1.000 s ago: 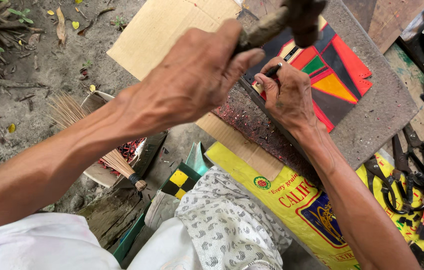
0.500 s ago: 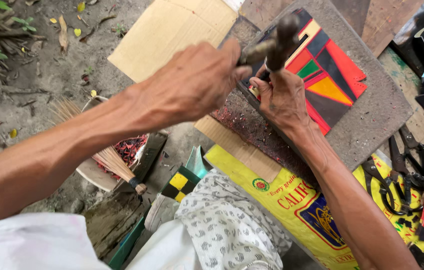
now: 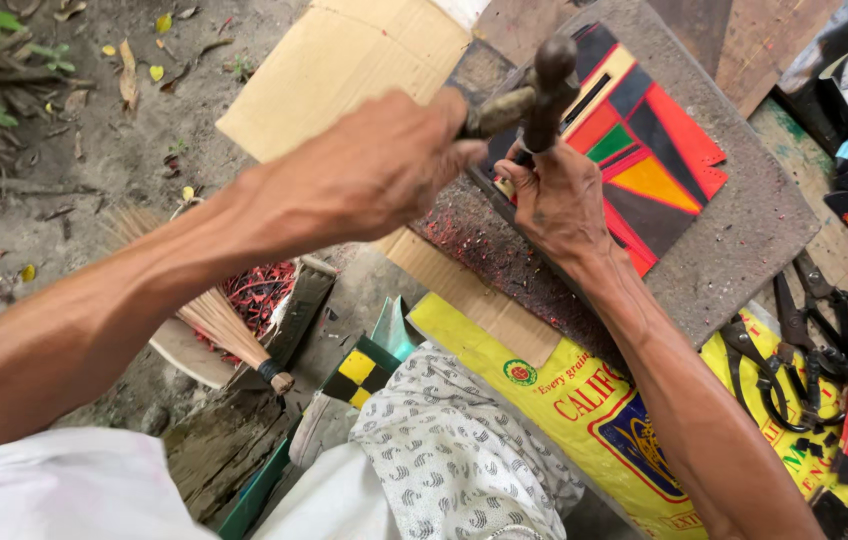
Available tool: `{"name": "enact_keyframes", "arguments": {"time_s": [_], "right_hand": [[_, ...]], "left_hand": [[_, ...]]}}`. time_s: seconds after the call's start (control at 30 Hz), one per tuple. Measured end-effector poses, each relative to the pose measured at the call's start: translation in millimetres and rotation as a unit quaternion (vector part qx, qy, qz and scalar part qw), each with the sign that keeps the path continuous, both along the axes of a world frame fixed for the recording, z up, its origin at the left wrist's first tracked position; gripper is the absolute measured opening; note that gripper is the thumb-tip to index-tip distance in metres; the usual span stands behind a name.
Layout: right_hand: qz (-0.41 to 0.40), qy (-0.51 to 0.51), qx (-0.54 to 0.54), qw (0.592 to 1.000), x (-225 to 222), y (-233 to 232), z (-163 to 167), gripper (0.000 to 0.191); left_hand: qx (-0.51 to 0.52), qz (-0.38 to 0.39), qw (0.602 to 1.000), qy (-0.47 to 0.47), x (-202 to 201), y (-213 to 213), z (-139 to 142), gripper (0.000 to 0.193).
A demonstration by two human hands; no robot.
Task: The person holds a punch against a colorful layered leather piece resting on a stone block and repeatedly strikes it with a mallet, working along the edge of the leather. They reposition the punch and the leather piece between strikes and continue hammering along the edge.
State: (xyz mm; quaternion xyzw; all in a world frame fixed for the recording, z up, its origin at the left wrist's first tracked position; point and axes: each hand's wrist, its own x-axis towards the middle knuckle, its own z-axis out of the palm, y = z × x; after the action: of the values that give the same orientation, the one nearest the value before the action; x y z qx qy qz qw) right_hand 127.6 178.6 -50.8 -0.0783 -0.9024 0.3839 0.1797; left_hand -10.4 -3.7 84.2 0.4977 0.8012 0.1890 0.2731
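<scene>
Hammer (image 3: 549, 85) sits raised in the left hand (image 3: 369, 170), fist closed round its wooden handle, head poised just above the right hand (image 3: 559, 205). That hand pinches a small punch-like tool, mostly hidden, upright on the multicoloured patchwork panel (image 3: 659, 165) lying on a grey slab (image 3: 744, 250). Judging by this, a striking step is underway; the next blow needs a square hit clear of the fingers. Scissors (image 3: 794, 350) lie well apart.

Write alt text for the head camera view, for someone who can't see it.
Left hand holds a hammer above the right hand, which pins a small tool against a multicoloured patchwork panel on a grey board. Scissors lie at right, a hand broom at left.
</scene>
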Motion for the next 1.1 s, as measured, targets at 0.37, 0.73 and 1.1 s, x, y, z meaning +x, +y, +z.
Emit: {"name": "enact_keyframes", "arguments": {"time_s": [0.37, 0.73, 1.1], "right_hand": [[-0.056, 0.047, -0.010, 0.997, 4, -1, -4, 0.015], [-0.004, -0.005, -0.112, 0.994, 21, 17, 3, 0.010], [0.003, -0.006, -0.086, 0.996, 20, 13, 6, 0.008]], "left_hand": [[0.019, -0.001, 0.999, 0.041, -2, -12, -68, 0.041], [0.005, -0.016, 0.998, 0.065, 2, -12, -68, 0.040], [0.009, -0.016, 0.998, 0.067, 0, -11, -67, 0.040]]}}
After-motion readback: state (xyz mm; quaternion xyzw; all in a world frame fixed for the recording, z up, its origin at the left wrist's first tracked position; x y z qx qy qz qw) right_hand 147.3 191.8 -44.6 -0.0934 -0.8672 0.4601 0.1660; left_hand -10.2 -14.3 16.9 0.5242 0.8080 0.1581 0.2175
